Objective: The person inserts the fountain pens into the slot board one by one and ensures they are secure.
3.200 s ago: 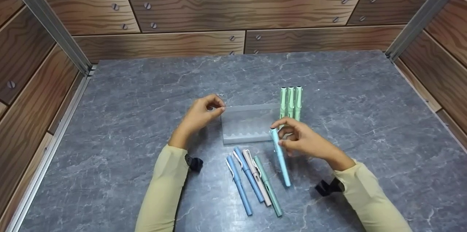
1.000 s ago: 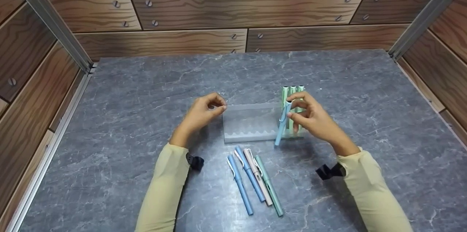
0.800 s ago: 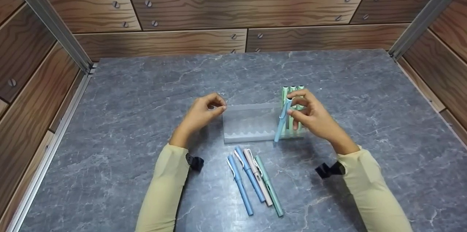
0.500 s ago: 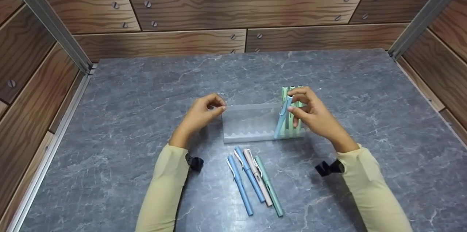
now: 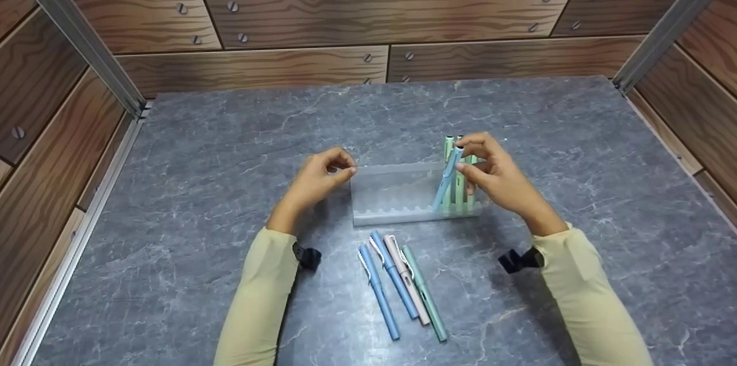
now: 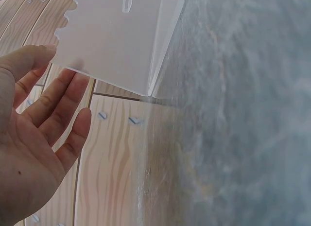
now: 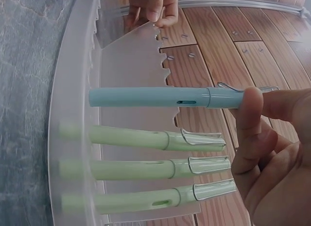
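A translucent plastic pen stand (image 5: 394,190) with notched edges stands mid-table. My left hand (image 5: 314,179) pinches its upper left corner; in the left wrist view the thumb and fingers lie on either side of the sheet (image 6: 107,46). My right hand (image 5: 498,179) holds a light blue fountain pen (image 7: 155,97) by its cap, clip end up. The pen's lower end is at the stand's front ledge; whether it touches I cannot tell. Three light green pens (image 7: 131,170) lean in the stand's right-hand slots, partly behind my right hand in the head view.
Before the stand several capped pens lie on the grey marbled table (image 5: 230,141): a blue pen (image 5: 377,291), another blue pen (image 5: 393,274), a greyish-pink pen (image 5: 406,279) and a dark green pen (image 5: 425,294). Wood-patterned walls (image 5: 299,15) enclose the table's back and sides.
My right hand has carried the light blue pen from above the table in front of the stand up and back to beside the green pens. The left hand stays at the corner.
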Demonstrator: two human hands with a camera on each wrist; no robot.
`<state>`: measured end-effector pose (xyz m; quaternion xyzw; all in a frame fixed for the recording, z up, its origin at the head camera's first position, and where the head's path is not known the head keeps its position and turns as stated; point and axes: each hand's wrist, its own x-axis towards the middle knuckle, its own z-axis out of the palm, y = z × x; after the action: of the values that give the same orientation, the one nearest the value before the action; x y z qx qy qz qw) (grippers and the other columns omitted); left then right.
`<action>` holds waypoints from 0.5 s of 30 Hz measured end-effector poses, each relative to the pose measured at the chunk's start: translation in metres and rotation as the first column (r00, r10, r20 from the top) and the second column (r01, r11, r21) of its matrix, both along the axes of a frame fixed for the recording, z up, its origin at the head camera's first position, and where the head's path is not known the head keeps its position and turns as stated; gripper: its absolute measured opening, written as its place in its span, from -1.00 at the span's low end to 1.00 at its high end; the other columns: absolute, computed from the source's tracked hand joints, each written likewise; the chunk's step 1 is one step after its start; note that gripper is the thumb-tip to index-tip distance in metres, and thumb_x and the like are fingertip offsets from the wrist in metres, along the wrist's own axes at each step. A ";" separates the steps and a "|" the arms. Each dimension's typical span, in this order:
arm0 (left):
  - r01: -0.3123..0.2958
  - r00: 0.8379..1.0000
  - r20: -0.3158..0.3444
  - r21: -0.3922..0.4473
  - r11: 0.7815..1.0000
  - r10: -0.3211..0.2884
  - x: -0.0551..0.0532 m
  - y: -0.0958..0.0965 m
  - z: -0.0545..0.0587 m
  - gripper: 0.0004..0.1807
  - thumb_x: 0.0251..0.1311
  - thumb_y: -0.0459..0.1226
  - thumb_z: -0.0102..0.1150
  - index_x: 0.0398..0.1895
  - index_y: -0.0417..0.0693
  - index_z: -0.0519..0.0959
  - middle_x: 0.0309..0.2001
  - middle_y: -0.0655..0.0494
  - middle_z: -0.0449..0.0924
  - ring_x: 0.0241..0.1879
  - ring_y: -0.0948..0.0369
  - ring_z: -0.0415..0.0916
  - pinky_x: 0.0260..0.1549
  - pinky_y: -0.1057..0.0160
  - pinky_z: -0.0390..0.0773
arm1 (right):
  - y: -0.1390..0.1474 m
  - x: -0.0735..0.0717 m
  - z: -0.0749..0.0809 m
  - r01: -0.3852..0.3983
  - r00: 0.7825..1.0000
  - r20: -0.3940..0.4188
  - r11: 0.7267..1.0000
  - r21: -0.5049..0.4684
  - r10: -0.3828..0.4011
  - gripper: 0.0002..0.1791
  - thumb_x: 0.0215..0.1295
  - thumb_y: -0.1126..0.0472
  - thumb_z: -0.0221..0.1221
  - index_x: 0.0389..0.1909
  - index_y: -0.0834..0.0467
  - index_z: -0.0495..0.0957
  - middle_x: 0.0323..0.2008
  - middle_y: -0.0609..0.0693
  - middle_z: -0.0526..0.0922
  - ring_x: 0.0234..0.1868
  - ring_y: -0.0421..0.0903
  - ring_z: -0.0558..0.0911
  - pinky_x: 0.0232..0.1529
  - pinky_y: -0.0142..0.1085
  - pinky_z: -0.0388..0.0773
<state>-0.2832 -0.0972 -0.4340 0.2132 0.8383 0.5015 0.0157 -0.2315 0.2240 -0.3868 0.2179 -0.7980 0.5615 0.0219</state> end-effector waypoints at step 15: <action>0.003 1.000 0.006 0.011 1.000 -0.003 0.001 0.000 0.000 -0.91 0.23 -0.31 0.21 -0.26 -0.15 0.59 -0.22 -0.04 0.67 -0.08 0.07 0.60 -0.01 0.08 0.52 | 0.000 -0.004 -0.004 -0.038 0.999 0.037 0.998 0.056 0.036 -0.64 0.35 0.44 0.05 0.12 0.28 0.27 -0.16 0.17 0.50 -0.67 -0.06 0.51 -0.58 -0.24 0.56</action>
<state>-0.2826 -0.0976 -0.4337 0.2128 0.8353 0.5067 0.0178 -0.2351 0.2239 -0.3908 0.2229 -0.8097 0.5428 -0.0089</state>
